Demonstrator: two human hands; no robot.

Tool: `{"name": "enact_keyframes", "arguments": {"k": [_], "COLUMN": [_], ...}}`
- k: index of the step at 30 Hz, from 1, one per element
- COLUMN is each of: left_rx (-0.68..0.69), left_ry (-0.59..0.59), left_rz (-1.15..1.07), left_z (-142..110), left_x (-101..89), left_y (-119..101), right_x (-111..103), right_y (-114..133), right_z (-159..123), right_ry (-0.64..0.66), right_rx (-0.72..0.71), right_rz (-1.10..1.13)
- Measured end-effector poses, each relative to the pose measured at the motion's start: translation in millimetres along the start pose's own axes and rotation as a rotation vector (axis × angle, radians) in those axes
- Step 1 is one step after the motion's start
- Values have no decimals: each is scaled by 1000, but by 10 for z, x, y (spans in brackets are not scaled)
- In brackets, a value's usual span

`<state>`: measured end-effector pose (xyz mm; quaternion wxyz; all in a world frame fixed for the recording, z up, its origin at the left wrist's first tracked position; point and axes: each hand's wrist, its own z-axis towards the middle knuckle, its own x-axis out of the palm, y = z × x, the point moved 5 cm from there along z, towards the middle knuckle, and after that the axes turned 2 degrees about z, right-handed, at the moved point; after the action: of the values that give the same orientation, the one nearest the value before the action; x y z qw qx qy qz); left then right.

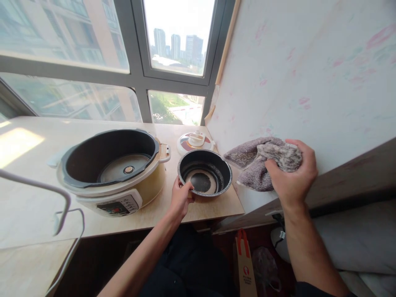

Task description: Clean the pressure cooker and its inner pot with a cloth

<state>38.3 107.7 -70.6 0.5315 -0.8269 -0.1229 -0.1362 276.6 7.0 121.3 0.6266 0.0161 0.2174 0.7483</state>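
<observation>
Here, the left hand [182, 196] pinches the near-left rim of a black pot [204, 181], thumb over the edge and fingers beneath, a hold that likely steadies it and leaves the opening unobstructed. The pot is at the right end of the counter [216, 209]; whether it rests fully there I cannot tell. Apart from it, the right hand [297, 173] curls its fingers around a bunched cloth [256, 163], probably gathered for a firm grip. Left of the pot stands an uncovered cooker [116, 186], its control panel [115, 206] facing the person, presumably for easy reach. Beyond the pot, a lid [195, 142] lies knob up near the window [175, 99], seemingly out of the hands' way.
</observation>
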Motion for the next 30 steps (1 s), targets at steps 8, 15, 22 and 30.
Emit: {"name": "enact_keyframes", "arguments": {"k": [8, 15, 22, 30], "left_rx": [-3, -5, 25, 463], "left_ry": [38, 51, 107, 84], "left_rz": [25, 75, 248, 154], "left_z": [24, 124, 170, -49], "left_x": [269, 427, 237, -43], "left_y": [126, 200, 133, -176], "right_x": [-44, 246, 498, 852], "right_y": [179, 231, 300, 239], "right_z": [124, 92, 91, -19], "right_ry": [-128, 25, 142, 366], "right_rx": [-105, -16, 65, 303], "right_rz": [165, 292, 457, 675]}}
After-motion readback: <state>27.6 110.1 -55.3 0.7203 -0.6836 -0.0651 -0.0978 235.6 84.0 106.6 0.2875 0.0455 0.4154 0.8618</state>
